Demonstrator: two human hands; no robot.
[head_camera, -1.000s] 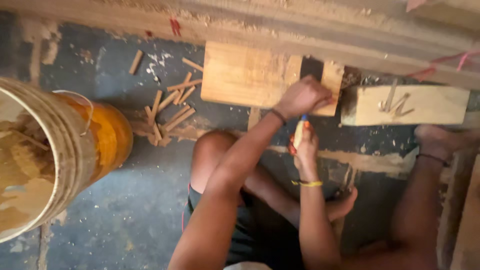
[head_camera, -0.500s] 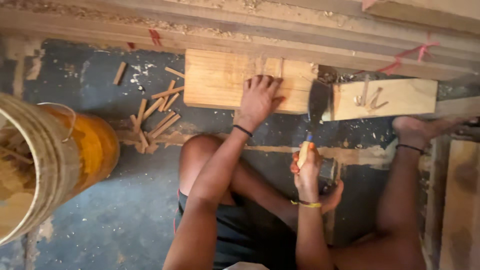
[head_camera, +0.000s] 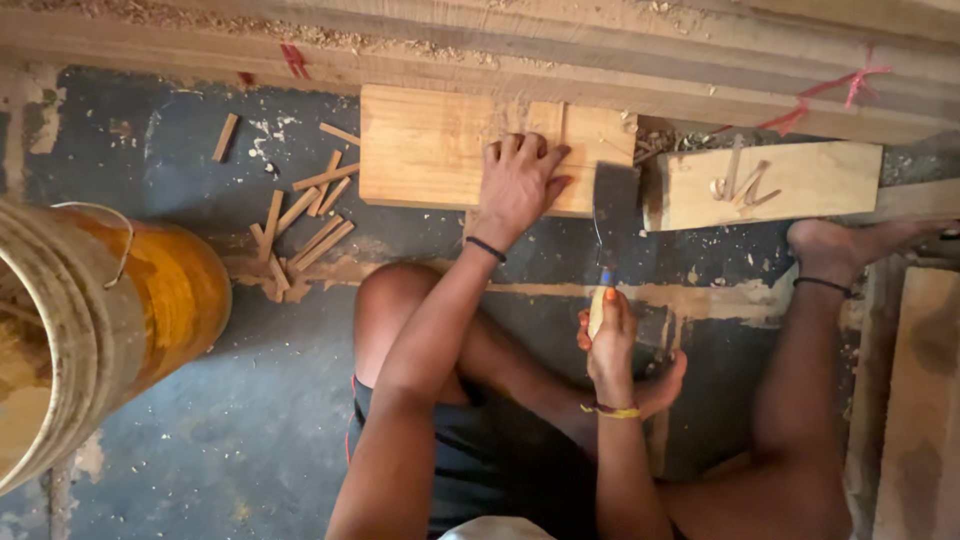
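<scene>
Sitting on the dark floor, legs folded under me, my right hand (head_camera: 610, 345) is closed tight round the pale handle of a flat-bladed cleaver-like knife (head_camera: 612, 225), blade pointing away from me and standing in the gap between two boards. My left hand (head_camera: 518, 185) lies flat, fingers spread, gripping nothing, pressed on the wide pale wooden plank (head_camera: 430, 150) ahead. Just right of the blade sits a smaller pale wooden block (head_camera: 810, 180) with a few thin wood slivers (head_camera: 740, 185) on top. My right foot (head_camera: 850, 245) rests near that block's lower edge, touching or not I cannot tell. On my left a big yellow-orange plastic bucket (head_camera: 160, 300) crowds that side. Between bucket and plank lies a scatter of short split wood sticks (head_camera: 300, 225). Farthest off, long timber beams (head_camera: 600, 50) with sawdust run across, closing the far edge. Open floor mostly left of my knee.
</scene>
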